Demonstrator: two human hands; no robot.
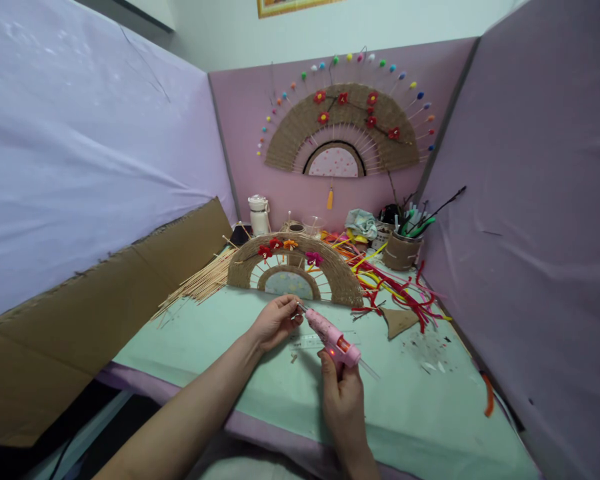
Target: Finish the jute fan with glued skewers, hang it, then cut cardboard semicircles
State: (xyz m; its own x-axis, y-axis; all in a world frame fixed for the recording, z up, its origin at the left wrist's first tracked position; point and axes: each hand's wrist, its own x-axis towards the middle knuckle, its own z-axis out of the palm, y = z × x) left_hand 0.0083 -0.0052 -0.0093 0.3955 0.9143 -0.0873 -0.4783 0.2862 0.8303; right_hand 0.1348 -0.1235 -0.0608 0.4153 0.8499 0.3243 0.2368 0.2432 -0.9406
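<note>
Gripping the pink glue gun point(333, 337) by its handle, my right hand point(343, 399) points it forward and leftward, nozzle close by my left hand point(276, 323), whose fingertips pinch together; what they hold, I cannot tell. The smaller woven fan point(287, 283) sits just beyond, its long axis crosswise, nearer my left hand.

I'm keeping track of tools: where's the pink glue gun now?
In the head view, the pink glue gun is just right of centre, held in the right hand, its nozzle close to the left hand.
</note>
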